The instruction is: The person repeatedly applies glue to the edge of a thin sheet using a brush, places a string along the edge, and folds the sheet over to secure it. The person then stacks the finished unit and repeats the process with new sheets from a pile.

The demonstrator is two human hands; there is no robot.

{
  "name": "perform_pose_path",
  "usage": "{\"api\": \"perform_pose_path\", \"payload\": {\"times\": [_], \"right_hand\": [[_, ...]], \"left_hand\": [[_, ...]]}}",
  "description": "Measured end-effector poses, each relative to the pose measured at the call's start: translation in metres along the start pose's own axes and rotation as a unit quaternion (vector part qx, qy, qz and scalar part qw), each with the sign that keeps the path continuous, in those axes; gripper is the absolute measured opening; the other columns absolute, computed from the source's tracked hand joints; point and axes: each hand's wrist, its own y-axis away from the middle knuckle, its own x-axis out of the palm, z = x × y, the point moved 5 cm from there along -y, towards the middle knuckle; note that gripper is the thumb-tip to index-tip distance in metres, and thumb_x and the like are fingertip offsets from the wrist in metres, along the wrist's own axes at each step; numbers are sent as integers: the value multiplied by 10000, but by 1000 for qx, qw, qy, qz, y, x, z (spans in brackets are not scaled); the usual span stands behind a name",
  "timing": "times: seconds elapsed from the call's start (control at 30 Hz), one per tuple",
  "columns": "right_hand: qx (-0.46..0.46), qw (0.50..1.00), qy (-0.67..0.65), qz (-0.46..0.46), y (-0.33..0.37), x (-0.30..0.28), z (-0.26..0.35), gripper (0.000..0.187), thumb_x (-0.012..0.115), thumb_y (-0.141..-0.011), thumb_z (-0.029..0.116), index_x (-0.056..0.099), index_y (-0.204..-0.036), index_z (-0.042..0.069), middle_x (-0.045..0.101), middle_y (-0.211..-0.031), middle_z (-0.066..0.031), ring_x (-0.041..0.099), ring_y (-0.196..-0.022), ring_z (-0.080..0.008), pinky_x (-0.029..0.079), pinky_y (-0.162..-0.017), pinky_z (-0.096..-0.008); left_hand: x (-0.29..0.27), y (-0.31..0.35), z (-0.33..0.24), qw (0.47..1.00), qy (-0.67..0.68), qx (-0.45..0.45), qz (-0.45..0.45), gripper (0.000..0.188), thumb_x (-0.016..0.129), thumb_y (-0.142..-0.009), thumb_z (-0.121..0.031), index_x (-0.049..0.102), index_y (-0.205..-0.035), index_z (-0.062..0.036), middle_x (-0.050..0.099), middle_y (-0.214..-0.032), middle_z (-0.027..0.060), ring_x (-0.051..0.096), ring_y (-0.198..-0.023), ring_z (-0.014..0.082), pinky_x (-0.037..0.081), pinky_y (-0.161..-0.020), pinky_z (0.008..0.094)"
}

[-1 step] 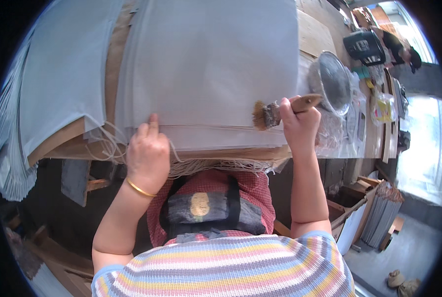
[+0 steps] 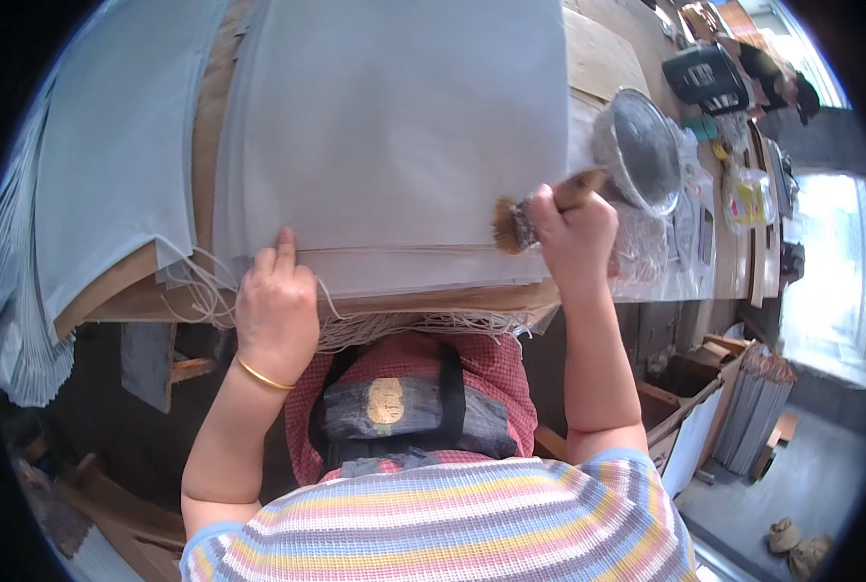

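Observation:
A stack of large pale grey-white sheets point(image 2: 404, 116) lies on the table in front of me, with its near edges fanned in narrow steps. My left hand point(image 2: 278, 303) rests on the stack's near left edge, palm down, index finger stretched onto the top sheet. In my right hand point(image 2: 578, 233) is a wooden-handled paste brush point(image 2: 518, 225), gripped by its handle. Its tan, stiff bristles point left, over the near right part of the sheets. Whether the bristles touch the paper I cannot tell. White cords point(image 2: 205, 286) lie beside my left hand and hang along the table edge.
To the right stands a metal bowl point(image 2: 641, 150) coated with residue, beside crumpled clear plastic point(image 2: 641, 257). Another stack of pale sheets point(image 2: 113, 165) lies at the left, overhanging the table. A dark crate point(image 2: 706, 80) and another person point(image 2: 777, 82) are at the far right.
The whole view has shifted slightly. Relative to the sheets, the brush has moved a little right, and its handle tilts further up. My left hand stays in place on the edge.

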Motion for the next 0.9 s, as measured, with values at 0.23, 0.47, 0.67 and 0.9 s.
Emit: {"api": "perform_pose_path", "payload": {"times": [0.23,0.47,0.67,0.9], "right_hand": [[25,916,-401,18,1,-57,-38,110,584,-884,75,663,-920,7,652,-907,-73,597,-730,-121,460,-625,-261],[-102,974,200,-25,47,-120,-139,265,671,-797,-18,695,-1057,27,647,-868,-111,622,-747,-223,505,-712,-336],[-168,983,68,33,90,-96,-75,393,606,-677,-106,690,-1033,39,658,-1001,-124,645,-907,-287,534,-785,-367],[-199,819,-372,389,158,5,40,151,696,-802,62,651,-937,13,561,-803,-103,591,-778,-274,477,-694,-395]], "left_hand": [[-24,6,-1,999,32,33,14,102,657,-781,-48,624,-777,49,588,-1233,231,542,-1073,384,447,-931,432],[-60,41,-5,892,413,-63,174,76,604,-793,23,668,-833,31,606,-704,110,593,-654,230,471,-615,326],[-114,47,-37,780,553,147,252,87,661,-796,-13,692,-874,9,486,-576,65,484,-464,203,336,-431,324],[-159,64,-8,820,552,128,-79,343,656,-895,-317,659,-700,-34,509,-476,-20,454,-378,96,295,-356,234]]}}
